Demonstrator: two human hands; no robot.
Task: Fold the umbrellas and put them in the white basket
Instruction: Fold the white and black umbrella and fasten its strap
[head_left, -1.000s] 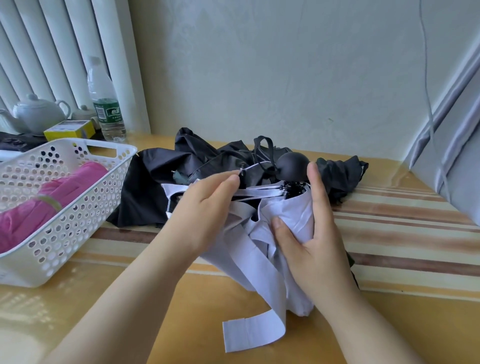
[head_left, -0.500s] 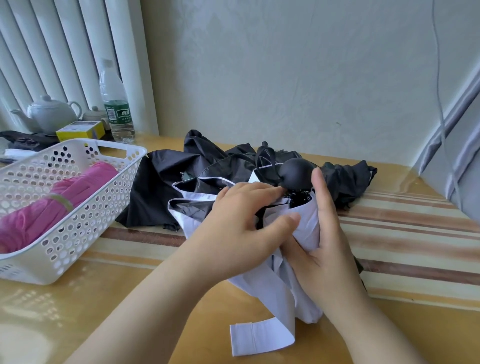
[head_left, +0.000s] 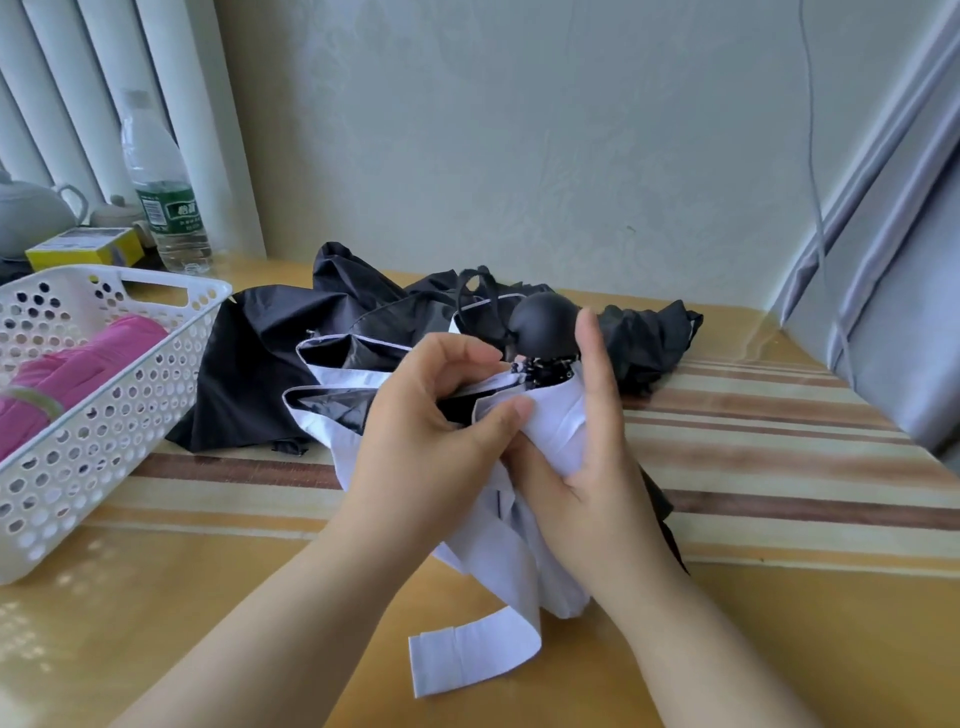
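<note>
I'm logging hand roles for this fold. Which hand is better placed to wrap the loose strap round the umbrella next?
Probably the left hand: it only pinches a flap, while the right hand grips the white umbrella and steadies it. The strap hangs loose below, towards the left.

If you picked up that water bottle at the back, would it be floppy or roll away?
Probably not floppy: the water bottle keeps its own shape standing upright. It looks mostly full, so likely heavy for its size. Tall and narrow, it might tip if bumped, and its round body could roll on the table.
</note>
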